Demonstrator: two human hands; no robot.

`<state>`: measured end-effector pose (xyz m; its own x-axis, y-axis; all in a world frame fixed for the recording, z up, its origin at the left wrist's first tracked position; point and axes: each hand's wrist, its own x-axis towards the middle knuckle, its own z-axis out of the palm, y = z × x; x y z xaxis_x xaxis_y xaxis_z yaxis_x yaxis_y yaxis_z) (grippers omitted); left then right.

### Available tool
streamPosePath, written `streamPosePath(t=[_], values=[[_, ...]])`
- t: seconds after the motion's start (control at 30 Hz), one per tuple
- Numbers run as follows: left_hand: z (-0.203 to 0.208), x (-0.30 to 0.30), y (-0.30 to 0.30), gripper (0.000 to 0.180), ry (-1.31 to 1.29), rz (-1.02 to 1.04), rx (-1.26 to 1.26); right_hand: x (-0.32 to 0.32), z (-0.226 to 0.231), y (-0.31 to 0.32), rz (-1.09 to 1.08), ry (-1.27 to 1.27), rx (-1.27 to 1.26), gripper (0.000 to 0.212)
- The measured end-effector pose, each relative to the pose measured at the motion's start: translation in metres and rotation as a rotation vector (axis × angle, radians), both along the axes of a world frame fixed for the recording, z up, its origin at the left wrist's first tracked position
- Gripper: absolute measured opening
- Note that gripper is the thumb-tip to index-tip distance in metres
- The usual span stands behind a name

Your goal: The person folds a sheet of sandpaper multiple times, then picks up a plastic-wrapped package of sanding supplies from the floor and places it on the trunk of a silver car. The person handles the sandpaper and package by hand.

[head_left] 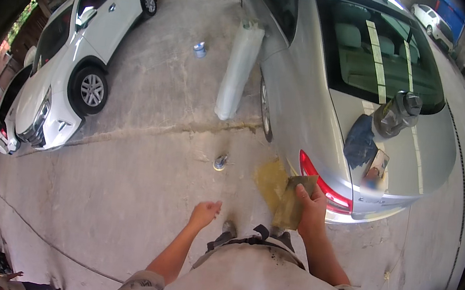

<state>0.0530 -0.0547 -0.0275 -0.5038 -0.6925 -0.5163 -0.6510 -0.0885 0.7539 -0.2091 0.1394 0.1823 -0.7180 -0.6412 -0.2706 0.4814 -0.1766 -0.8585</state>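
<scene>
My right hand [311, 205] presses a brownish sanding sheet [293, 203] against the rear corner of a silver car [307, 114], just left of its red tail light [324, 187]. A yellowish-brown patch [270, 180] shows on the car's panel beside the sheet. My left hand [204, 212] hangs free over the concrete floor, fingers loosely apart, holding nothing. On the car's boot lid stand a grey tool [396, 112], a dark cloth [360, 145] and a small flat device [377, 164].
A white car [80, 54] is parked at the left. A white masked panel [238, 69] leans against the silver car's side. A small can [200, 49] and a round metal object [220, 161] sit on the concrete. A cable [43, 240] runs across the floor.
</scene>
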Motion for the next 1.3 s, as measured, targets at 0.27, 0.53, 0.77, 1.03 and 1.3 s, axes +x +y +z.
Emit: streamPosePath(t=[0.27,0.53,0.77,1.03,1.3], values=[[-0.212,0.103,0.056,0.053,-0.085,-0.483,-0.043,-0.003,-0.004,-0.001,-0.026,0.002,-0.003,0.028],[-0.132,0.070,0.057,0.054,-0.170,-0.281,0.749,-0.004,-0.005,-0.003,-0.002,-0.009,-0.025,0.026],[0.033,-0.010,0.003,0.059,0.162,-0.054,0.608,-0.001,-0.011,-0.004,0.019,-0.006,-0.031,0.033],[0.158,-0.072,0.023,0.073,0.704,-0.405,0.431,0.009,-0.005,-0.011,0.066,0.062,0.012,0.035],[0.210,-0.096,0.053,0.050,0.856,0.001,0.562,0.022,-0.010,-0.007,0.203,0.043,0.038,0.032]])
